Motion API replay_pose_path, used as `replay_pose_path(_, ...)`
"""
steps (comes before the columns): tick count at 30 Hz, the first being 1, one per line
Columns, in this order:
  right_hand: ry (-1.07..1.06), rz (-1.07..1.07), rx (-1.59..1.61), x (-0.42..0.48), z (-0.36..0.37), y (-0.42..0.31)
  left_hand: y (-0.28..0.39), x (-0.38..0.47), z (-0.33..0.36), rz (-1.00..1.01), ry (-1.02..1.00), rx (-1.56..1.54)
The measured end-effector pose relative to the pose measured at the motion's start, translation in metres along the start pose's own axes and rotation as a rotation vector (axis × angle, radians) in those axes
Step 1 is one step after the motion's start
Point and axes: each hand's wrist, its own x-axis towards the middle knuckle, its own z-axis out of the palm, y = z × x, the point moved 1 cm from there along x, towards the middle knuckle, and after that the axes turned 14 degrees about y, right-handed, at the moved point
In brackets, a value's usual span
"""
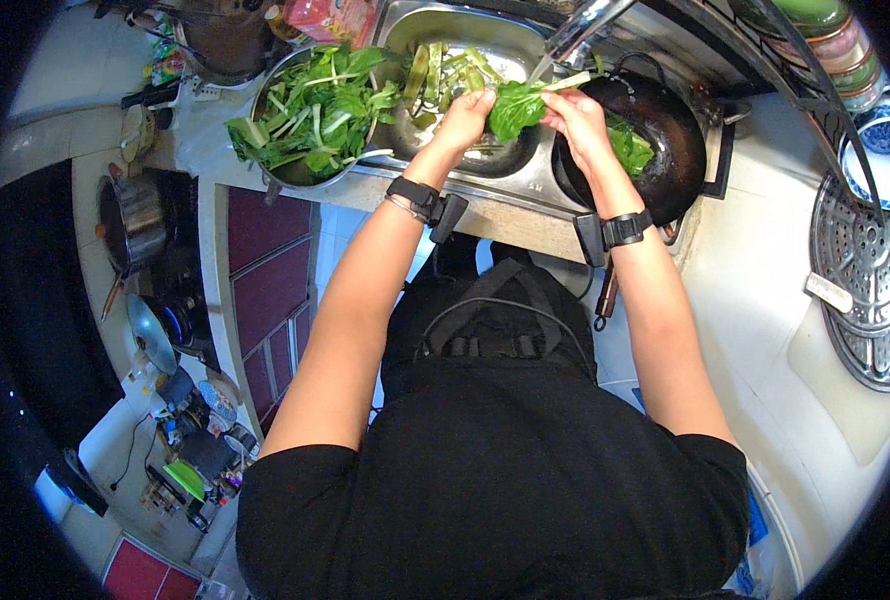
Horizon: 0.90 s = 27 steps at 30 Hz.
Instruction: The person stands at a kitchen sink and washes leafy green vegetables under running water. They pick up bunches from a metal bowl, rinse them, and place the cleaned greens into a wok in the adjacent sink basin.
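Observation:
A green leafy vegetable (pixel 518 111) spans the space between my hands, beneath the metal faucet (pixel 587 26). My right hand (pixel 576 124) pinches its pale stalk. My left hand (pixel 471 116) has its fingers closed close to the leaf's left edge; whether it grips the leaf is unclear. Below them is a stainless steel sink (pixel 456 176) with cut stalks (pixel 437 75) lying in it. To its left, a metal pot (pixel 265 90) is heaped with leafy greens (pixel 321 112). A dark wok (pixel 681 150) at the right holds more greens (pixel 628 150), partly behind my right wrist.
A dark metal rack (pixel 782 82) curves over the upper right, near stacked bowls (pixel 835 56). Perforated metal steamer trays (pixel 869 240) lie at the far right. Pink packaging (pixel 330 19) stands behind the pot. On the left are a steel saucepan (pixel 141 225) and a stove burner (pixel 178 319).

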Motion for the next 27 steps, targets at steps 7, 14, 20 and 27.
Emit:
replay_pose_path(7, 0.004, -0.099, -0.206, 0.01, 0.001, 0.01, 0.019, 0.008, 0.027, 0.463, -0.006, 0.307)
replay_pose_path(14, 0.219, -0.237, -0.299, 0.021, 0.013, 0.017, 0.022, 0.015, 0.032, 0.333, -0.073, 0.493)
replay_pose_path(20, 0.115, 0.006, 0.085, 0.04, 0.025, 0.024, 0.019, 0.011, 0.029, 0.341, 0.03, 0.22)
replay_pose_path(27, 0.183, 0.392, 0.711, 0.06, 0.05, 0.049, 0.004, 0.018, 0.03, 0.219, 0.137, -0.159)
